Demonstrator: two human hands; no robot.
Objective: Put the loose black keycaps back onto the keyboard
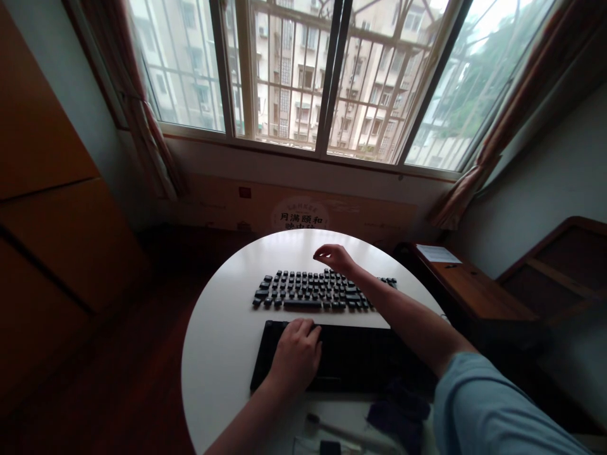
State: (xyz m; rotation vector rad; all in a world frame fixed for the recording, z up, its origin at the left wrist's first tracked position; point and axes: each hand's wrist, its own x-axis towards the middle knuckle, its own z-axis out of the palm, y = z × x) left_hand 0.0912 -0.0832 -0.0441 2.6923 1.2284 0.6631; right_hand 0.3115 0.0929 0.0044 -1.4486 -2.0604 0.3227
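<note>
Our left hand [296, 354] lies on the black keyboard base [355, 354], fingers bent toward its far edge — whether they grip it, we cannot tell. Our right hand [334, 258] hovers beyond the rows of dark keycaps [302, 304], thumb and fingertips drawn narrow; anything pinched there is too small for us to make out. We see the keycaps spread on the round white desk [213, 354], just past the base, with our right forearm crossing over some of them. Nearer us, a dark purple cloth [398, 417] lies beside a brush [348, 432].
</note>
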